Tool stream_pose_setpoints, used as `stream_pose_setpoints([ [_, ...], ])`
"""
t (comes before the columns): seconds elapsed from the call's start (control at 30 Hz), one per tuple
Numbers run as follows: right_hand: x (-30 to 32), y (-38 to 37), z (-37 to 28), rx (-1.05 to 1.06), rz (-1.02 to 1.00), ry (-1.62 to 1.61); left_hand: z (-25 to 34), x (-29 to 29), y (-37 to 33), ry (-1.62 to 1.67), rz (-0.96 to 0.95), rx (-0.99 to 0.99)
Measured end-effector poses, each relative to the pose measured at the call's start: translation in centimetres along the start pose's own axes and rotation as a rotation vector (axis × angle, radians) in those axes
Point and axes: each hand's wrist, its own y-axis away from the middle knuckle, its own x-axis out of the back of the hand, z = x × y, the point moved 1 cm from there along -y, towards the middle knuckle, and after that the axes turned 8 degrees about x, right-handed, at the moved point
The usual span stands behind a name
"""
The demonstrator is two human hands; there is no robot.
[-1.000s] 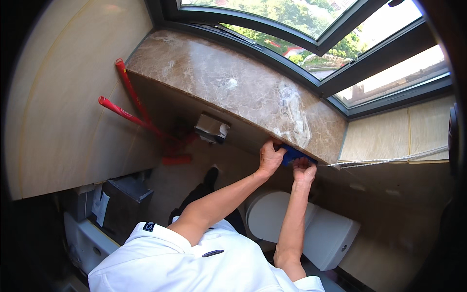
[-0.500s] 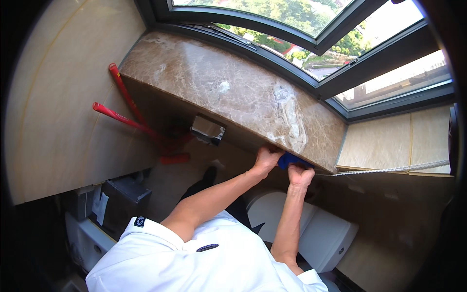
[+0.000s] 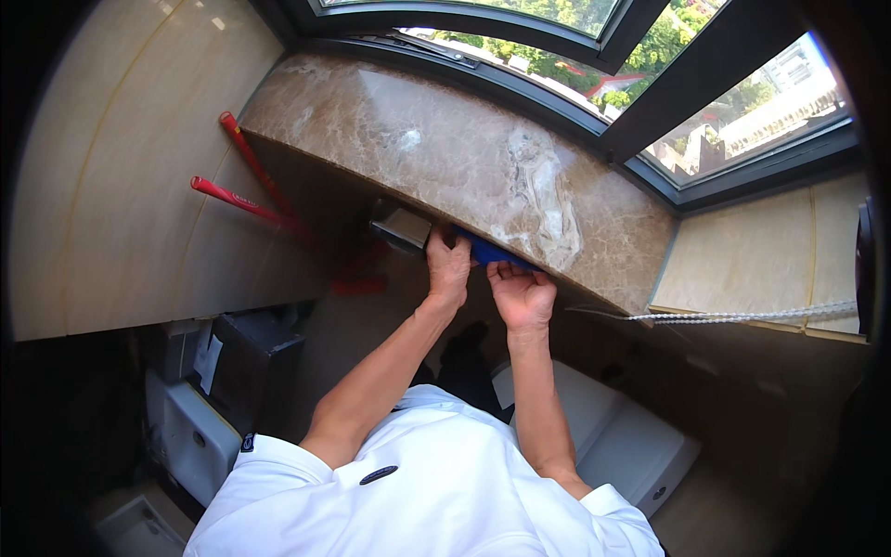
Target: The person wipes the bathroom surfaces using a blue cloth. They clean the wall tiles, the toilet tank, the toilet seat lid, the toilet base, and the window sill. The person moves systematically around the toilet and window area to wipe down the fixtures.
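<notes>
A blue cloth (image 3: 490, 252) is pressed against the underside edge of the brown marble window sill (image 3: 445, 158). My left hand (image 3: 449, 267) grips the cloth's left end, close to a small metal holder (image 3: 401, 226) on the wall. My right hand (image 3: 522, 292) holds the cloth's right end from below. Most of the cloth is hidden behind my fingers and the sill's edge. A whitish streak (image 3: 543, 200) marks the sill top above my right hand.
Two red handles (image 3: 243, 186) lean against the beige tiled wall at left. A white toilet (image 3: 603, 436) stands under my arms. A dark bin (image 3: 241, 362) and a white box (image 3: 190, 436) are at lower left. A beaded cord (image 3: 742, 316) hangs at right. Window frames (image 3: 575, 65) run above.
Both hands have slid to the left along the sill's front edge with the blue cloth, toward the metal holder. My head has moved, so the view has shifted.
</notes>
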Motion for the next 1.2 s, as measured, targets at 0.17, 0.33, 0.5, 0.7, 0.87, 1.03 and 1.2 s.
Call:
stream_pose_setpoints([
  [0.17, 4.0, 0.9, -6.6, 0.209, 0.011, -0.045, -3.5, -3.8, 2.7, -0.130, -0.167, 0.192],
  [0.33, 5.3, 3.0, -12.9, 0.410, 0.109, 0.009, -5.7, -7.9, 5.6, -0.111, -0.314, 0.339],
  [0.5, 5.6, 3.2, -13.2, 0.466, 0.071, -0.051, -6.0, -8.5, 6.7, 0.012, -0.396, 0.707],
  [0.7, 4.2, 2.3, -8.5, 0.446, -0.098, -0.060, -3.4, -6.1, 4.2, -0.051, -0.276, 0.500],
  [0.87, 2.1, 0.4, -1.5, 0.341, -0.129, -0.039, -1.0, -1.2, 0.3, -0.056, -0.147, 0.223],
  [1.03, 1.5, -3.1, 5.3, 0.208, -0.225, 0.110, 0.3, 5.8, -6.1, -0.236, 0.034, 0.054],
  [1.2, 2.7, -6.4, 11.5, 0.227, -0.117, 0.450, 0.4, 12.2, -10.5, -0.456, 0.288, 0.052],
])
